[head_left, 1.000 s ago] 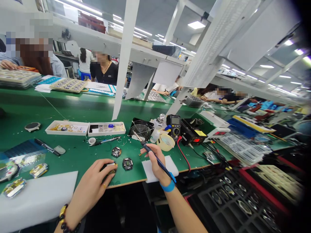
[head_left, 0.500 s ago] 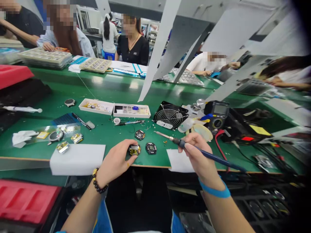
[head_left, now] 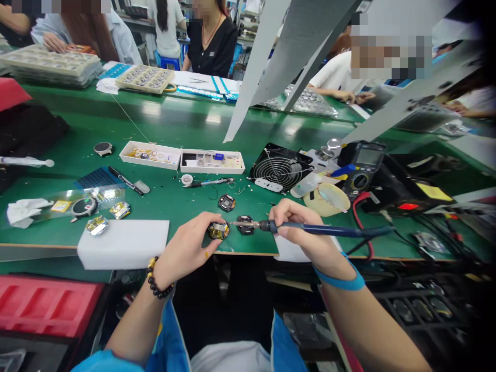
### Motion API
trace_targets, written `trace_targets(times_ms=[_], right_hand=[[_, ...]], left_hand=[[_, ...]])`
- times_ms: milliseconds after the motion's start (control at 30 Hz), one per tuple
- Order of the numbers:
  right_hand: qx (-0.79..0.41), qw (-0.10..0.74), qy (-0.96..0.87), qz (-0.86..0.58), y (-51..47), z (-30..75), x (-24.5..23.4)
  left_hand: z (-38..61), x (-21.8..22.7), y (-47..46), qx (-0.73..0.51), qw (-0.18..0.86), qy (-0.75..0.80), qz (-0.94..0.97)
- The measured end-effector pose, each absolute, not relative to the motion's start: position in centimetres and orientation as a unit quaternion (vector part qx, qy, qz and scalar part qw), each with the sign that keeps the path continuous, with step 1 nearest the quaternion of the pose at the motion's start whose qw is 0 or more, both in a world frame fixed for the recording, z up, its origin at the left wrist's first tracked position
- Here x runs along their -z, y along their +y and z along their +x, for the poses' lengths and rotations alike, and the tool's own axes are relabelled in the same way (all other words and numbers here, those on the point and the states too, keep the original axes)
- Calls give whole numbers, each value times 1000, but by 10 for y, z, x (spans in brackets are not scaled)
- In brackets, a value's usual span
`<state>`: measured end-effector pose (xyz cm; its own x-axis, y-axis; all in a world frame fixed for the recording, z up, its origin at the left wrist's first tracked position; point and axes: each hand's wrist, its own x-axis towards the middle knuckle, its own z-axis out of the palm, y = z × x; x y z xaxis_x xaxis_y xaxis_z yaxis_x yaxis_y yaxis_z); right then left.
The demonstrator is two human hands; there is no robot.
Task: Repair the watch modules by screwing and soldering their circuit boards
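Observation:
My left hand [head_left: 192, 236] pinches a small round watch module [head_left: 218, 230] with gold and silver parts, near the front edge of the green bench. In my right hand [head_left: 296, 223] is a soldering iron [head_left: 310, 229], held like a pen. Its tip points left, close to the right side of that module; whether they touch I cannot tell. Under the iron's metal shaft lies a black round module [head_left: 245, 231], partly covered. Another black module [head_left: 226, 202] rests just behind.
White boxes of small parts [head_left: 211, 161], a black fan [head_left: 279, 170] and a multimeter [head_left: 362, 165] stand farther back. White foam [head_left: 124, 243] lies at the left front edge, with gold modules [head_left: 120, 209] behind it. Several people sit across the bench.
My right hand has brought the soldering iron left and slightly down, its tip now near the held module. The left hand keeps its grip. The camera view has tilted down.

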<state>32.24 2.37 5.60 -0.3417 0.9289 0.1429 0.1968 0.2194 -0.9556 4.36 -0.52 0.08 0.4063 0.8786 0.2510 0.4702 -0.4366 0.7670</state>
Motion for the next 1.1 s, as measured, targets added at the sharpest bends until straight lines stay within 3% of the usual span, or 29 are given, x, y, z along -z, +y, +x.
trace_targets(times_ms=[433,1100], right_hand=[[-489,338,-684,-423,33,316,-63],[-546,326,-647,-421,48,319,-49]], left_hand=[[42,0,-5,-308,305,430,792],[41,-2,-3,-293,310,429,796]])
